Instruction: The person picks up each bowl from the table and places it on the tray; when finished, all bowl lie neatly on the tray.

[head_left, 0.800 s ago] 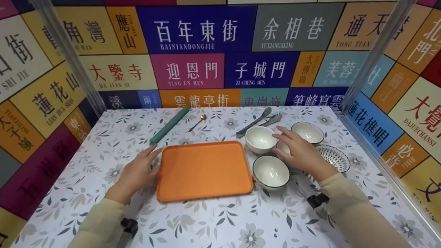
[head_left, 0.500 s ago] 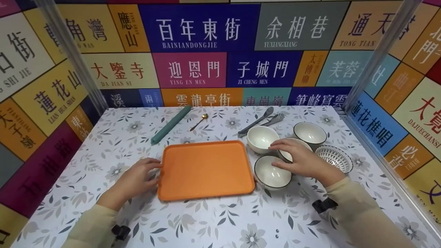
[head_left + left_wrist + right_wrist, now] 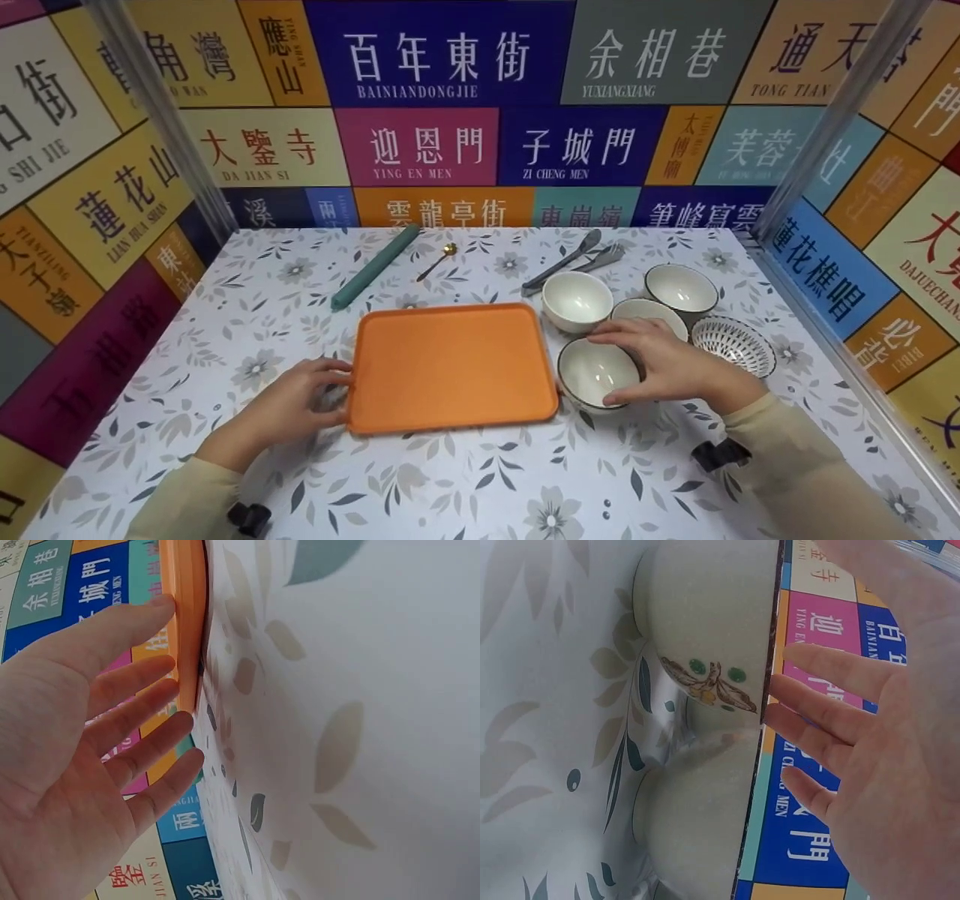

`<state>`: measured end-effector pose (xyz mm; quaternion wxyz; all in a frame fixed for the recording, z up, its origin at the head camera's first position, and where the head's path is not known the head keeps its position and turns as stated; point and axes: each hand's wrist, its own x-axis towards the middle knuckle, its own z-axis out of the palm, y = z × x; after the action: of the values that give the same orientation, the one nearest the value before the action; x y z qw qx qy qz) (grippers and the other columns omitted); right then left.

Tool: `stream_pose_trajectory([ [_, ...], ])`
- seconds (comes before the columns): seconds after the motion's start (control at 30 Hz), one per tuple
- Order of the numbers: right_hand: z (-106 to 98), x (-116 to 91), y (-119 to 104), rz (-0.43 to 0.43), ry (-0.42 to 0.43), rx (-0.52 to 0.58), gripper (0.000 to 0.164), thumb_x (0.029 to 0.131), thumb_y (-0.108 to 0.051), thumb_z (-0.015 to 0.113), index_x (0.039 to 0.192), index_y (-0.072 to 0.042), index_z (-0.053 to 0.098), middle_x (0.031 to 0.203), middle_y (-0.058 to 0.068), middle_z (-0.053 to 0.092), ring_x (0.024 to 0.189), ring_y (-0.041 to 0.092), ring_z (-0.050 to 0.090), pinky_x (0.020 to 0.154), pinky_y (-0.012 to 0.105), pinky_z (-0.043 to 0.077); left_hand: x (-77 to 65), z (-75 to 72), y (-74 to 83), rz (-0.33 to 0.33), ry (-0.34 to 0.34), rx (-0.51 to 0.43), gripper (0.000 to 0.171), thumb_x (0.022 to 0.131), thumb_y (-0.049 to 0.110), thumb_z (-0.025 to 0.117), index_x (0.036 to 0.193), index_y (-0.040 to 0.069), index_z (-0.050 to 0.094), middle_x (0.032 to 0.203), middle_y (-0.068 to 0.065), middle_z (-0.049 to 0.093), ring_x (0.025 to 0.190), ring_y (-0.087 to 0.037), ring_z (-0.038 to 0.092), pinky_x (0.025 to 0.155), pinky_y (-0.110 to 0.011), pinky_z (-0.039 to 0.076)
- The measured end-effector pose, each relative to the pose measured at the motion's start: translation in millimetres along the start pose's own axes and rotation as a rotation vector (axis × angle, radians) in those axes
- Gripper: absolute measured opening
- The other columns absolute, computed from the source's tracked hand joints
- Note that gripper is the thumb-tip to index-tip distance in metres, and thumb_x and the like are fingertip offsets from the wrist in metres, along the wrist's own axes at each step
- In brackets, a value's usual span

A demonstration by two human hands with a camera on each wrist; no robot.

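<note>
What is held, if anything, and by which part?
Left hand only touches the left edge of the orange tray; whether right hand holds the nearest bowl by its rim is unclear.

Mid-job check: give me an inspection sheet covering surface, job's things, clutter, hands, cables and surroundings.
Surface: white floral-patterned table
Job's things: orange tray; near bowl beside its right edge
Clutter: three other white bowls, black-and-white patterned bowl, green roll, gold spoon, gray spoon, gray fork
Hands: left hand at the tray's left edge; right hand at the near bowl's rim
Cables: nothing seen
Surroundings: sign-printed walls
</note>
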<state>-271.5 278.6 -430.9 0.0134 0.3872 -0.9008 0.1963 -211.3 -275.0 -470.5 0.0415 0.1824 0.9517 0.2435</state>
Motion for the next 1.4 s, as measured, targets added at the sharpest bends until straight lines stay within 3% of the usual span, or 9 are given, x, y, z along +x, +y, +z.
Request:
stream_pose_trajectory([
  [0.33, -0.2, -0.3, 2.4, -0.008, -0.051, -0.014, 0.109, 0.055, -0.057, 0.096, 0.144, -0.007, 0.059, 0.148, 0.013, 0.056, 0.137, 0.035, 0.050, 0.108, 0.058, 0.025, 4.6, -2.6, -3.4, -0.008, -0.011, -0.044, 0.047, 0.081, 0.031, 0.089, 0.122, 0.015, 0.074, 0.141, -0.004, 0.062, 0.135, -0.033, 0.053, 0.115, -0.058, 0.042],
  [0.5, 3.5, -0.1, 5.7, -0.008, -0.034, 0.005, 0.109, 0.055, -0.057, 0.096, 0.143, -0.005, 0.059, 0.147, 0.015, 0.056, 0.136, 0.037, 0.050, 0.109, 0.058, 0.027, 5.1, -2.5, -7.9, 0.003, -0.009, -0.063, 0.048, 0.079, 0.032, 0.090, 0.121, 0.016, 0.074, 0.140, -0.003, 0.063, 0.135, -0.032, 0.054, 0.115, -0.058, 0.042],
  [0.73, 11.0, -2.6, 8.2, 0.044, 0.001, 0.066, 0.113, 0.053, -0.057, 0.097, 0.146, -0.007, 0.057, 0.151, 0.012, 0.053, 0.137, 0.036, 0.046, 0.111, 0.059, 0.033, 5.2, -2.3, -6.8, -0.040, -0.010, -0.068, 0.049, 0.078, 0.029, 0.090, 0.122, 0.018, 0.074, 0.142, 0.001, 0.062, 0.135, -0.029, 0.053, 0.116, -0.056, 0.042],
  [0.97, 15.6, -1.3, 5.9, 0.033, 0.052, 0.134, 0.112, 0.054, -0.052, 0.099, 0.147, -0.006, 0.055, 0.150, 0.013, 0.050, 0.137, 0.035, 0.047, 0.114, 0.063, 0.038, 4.9, -2.4, -6.8, -0.039, -0.008, -0.034, 0.048, 0.077, 0.031, 0.091, 0.121, 0.021, 0.075, 0.140, 0.002, 0.063, 0.132, -0.026, 0.055, 0.114, -0.055, 0.044],
  [1.4, 20.3, 16.8, -13.9, 0.039, 0.152, 0.230, 0.108, 0.053, -0.041, 0.102, 0.144, -0.006, 0.057, 0.146, 0.007, 0.051, 0.132, 0.029, 0.050, 0.110, 0.060, 0.044, 6.5, -3.6, -4.3, -0.018, 0.013, 0.026, 0.048, 0.075, 0.032, 0.093, 0.118, 0.020, 0.077, 0.137, 0.002, 0.065, 0.128, -0.024, 0.056, 0.111, -0.052, 0.047],
])
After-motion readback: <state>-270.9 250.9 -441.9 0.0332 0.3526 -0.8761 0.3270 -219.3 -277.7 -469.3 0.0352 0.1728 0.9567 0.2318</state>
